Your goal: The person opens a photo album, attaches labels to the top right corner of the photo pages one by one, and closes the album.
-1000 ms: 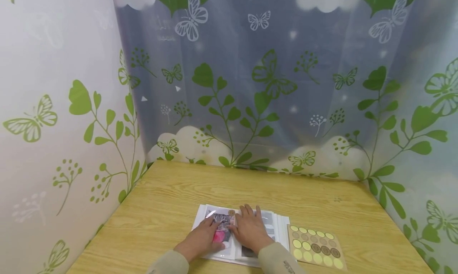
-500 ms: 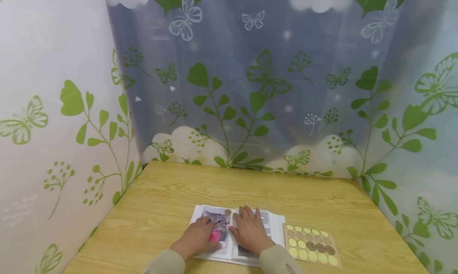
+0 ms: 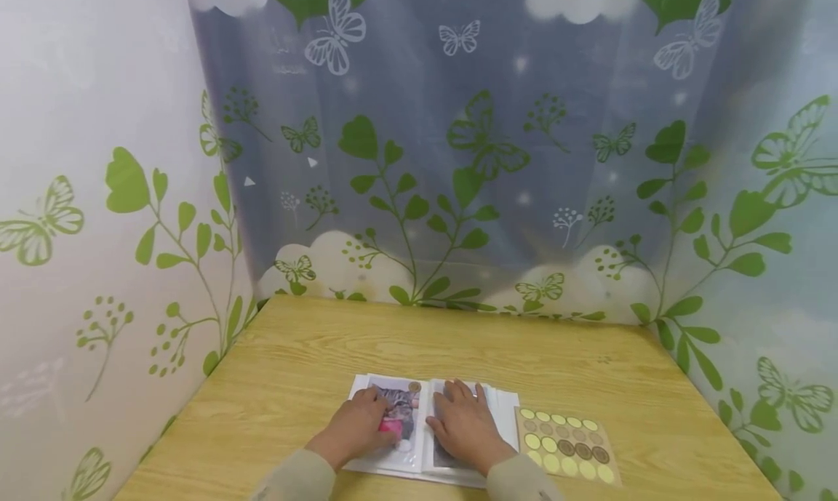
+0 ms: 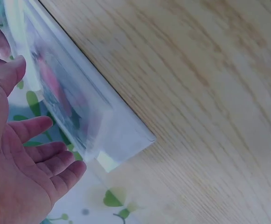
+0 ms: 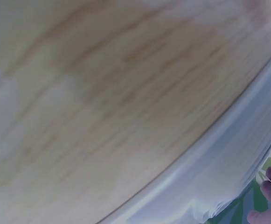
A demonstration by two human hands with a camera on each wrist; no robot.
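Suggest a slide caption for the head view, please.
Left grip and right grip over an open photo album beside a sheet of round stickers.

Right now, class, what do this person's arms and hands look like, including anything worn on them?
A pale beige fabric sleeve ends at the bare left hand; a matching right sleeve ends at the bare right hand. A dark mark on the right sleeve is too small to read. Neither hand wears a glove.
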